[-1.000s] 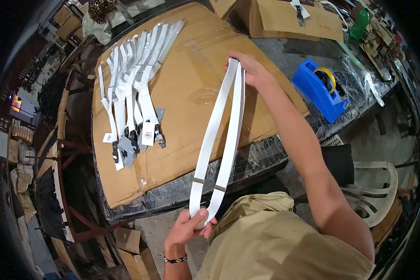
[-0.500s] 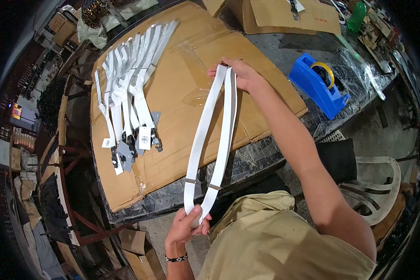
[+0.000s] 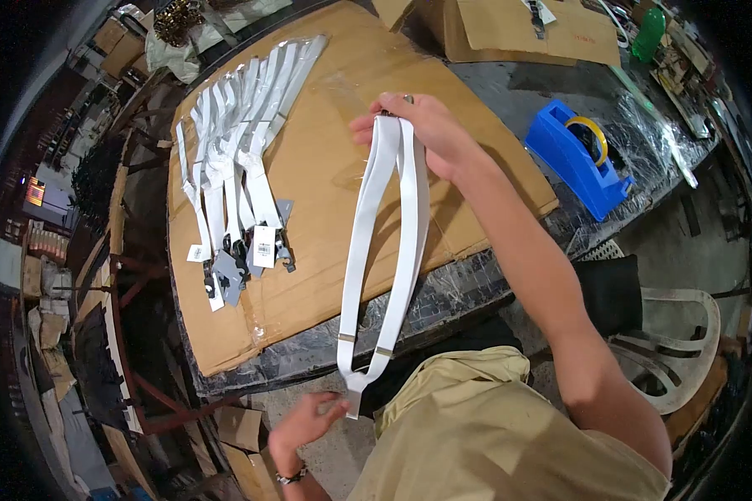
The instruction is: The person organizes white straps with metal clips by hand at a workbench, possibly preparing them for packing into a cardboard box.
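A pair of white suspenders (image 3: pixel 362 225) hangs in a long loop, with metal adjusters low on both straps. My right hand (image 3: pixel 422 129) is closed on the clip end at the top, above the cardboard sheet. Past the table's front edge, the straps join at a grey-white back patch. My left hand (image 3: pixel 309 422) is beside that patch, fingers apart and fingertips right at its edge. To the left, a row of white suspenders (image 3: pixel 226 159) in clear wrapping lies on the cardboard, with dark clips and white and grey tags (image 3: pixel 264 245) at the near end.
A large cardboard sheet (image 3: pixel 326 159) covers much of the dark table. At right stands a blue tape dispenser (image 3: pixel 572 159) with a yellow roll. An open carton (image 3: pixel 526 29) and a green bottle (image 3: pixel 648 35) are at the back. A white plastic chair (image 3: pixel 702 342) stands at right.
My left hand has let go of the lower end of the suspenders and moved down and left. My right hand has shifted slightly up and left, and the straps now hang from it.
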`<action>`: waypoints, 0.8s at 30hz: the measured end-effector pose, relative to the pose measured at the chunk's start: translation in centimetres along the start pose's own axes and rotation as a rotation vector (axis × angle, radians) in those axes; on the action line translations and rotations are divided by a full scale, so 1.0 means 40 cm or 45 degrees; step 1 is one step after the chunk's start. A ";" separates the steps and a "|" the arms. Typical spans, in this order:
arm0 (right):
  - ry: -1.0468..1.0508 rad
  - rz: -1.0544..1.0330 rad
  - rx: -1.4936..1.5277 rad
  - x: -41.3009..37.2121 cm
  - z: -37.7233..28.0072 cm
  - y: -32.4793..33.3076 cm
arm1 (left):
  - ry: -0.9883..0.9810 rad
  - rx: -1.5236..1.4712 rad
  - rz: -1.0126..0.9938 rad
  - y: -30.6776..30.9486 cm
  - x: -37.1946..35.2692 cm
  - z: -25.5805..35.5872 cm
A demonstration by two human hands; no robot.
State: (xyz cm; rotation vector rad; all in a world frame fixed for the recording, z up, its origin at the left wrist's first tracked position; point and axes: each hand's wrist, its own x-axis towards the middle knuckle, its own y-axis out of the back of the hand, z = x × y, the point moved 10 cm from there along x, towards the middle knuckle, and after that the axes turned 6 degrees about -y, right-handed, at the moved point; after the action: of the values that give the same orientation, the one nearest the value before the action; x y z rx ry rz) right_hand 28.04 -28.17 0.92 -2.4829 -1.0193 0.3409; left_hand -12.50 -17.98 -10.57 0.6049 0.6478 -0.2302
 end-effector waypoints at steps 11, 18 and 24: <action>0.460 -0.290 -0.325 -0.260 -0.122 -0.364 | -1.099 -0.563 0.727 0.350 0.042 0.576; 0.415 -0.297 -0.324 -0.280 -0.132 -0.332 | -1.216 -0.805 0.675 0.357 0.091 0.618; 0.345 -0.348 -0.162 -0.263 -0.105 -0.319 | -1.256 -0.908 0.602 0.352 0.104 0.620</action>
State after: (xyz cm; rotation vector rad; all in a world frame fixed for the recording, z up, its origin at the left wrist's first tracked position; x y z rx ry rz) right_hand 14.56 -28.79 11.35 -2.3714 -1.2728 -0.1459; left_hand 8.44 -21.45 8.94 -0.0965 -0.3844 0.1585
